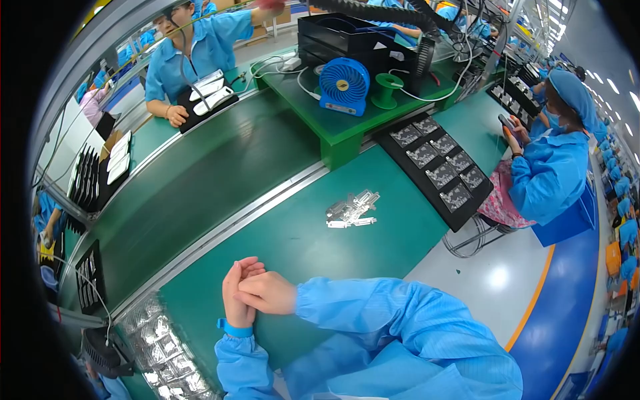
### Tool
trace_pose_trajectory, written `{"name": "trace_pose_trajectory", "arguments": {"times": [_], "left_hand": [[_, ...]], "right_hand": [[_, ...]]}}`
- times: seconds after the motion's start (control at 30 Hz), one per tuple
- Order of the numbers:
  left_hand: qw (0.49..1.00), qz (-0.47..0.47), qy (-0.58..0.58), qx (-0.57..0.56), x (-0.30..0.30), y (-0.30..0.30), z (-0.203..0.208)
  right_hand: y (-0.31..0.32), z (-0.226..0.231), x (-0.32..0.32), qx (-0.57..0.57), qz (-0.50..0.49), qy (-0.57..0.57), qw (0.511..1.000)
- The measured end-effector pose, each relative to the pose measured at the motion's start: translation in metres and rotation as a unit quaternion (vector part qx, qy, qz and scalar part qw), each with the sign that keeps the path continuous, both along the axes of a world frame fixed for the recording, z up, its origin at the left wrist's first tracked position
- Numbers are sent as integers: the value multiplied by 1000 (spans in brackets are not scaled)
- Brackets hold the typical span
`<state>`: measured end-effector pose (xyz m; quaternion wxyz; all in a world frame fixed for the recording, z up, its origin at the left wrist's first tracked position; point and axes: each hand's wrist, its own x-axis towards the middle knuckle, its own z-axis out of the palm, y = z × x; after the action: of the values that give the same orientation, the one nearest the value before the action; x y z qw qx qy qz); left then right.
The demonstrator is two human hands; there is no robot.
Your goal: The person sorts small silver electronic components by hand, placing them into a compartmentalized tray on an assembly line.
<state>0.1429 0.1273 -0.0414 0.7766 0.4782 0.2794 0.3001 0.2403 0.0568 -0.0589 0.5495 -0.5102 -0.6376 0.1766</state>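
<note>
My left hand (233,293), with a blue band (235,328) at its wrist, is raised over the green tabletop, its fingers extended and loosely cupped. Across its palm lies my right hand (272,293), fingers bent and closed against it. Nothing shows between the two hands, though the right one covers part of the left palm. Beyond them on the tabletop sits a loose pile of small silvery and clear flat pieces (352,209). Clear plastic trays with silvery parts (167,353) lie to the left of my left forearm.
A black tray (452,215) of dark square parts lies at right. A green raised stand (340,152) carries a blue fan (344,87), a green spool (387,91) and black bins. A dark green belt (220,180) runs beyond a metal rail. Co-workers sit across and at right.
</note>
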Motion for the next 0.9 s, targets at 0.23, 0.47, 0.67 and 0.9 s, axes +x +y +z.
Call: {"name": "trace_pose_trajectory", "arguments": {"times": [0.23,0.47,0.67,0.9], "left_hand": [[1000,-6,-3,-23,-8,-13,-10],[999,-36,13,-23,-19,-20,-8],[998,-18,1,-60,-23,-35,-15],[998,-35,-7,-53,-30,-49,-22]], "right_hand": [[-15,-9,-4,-28,18,-1,999],[-24,-4,-17,-9,-11,6,1000],[-39,-9,-20,-22,2,-1,1000],[-55,-4,-28,-47,-5,1,999]]}}
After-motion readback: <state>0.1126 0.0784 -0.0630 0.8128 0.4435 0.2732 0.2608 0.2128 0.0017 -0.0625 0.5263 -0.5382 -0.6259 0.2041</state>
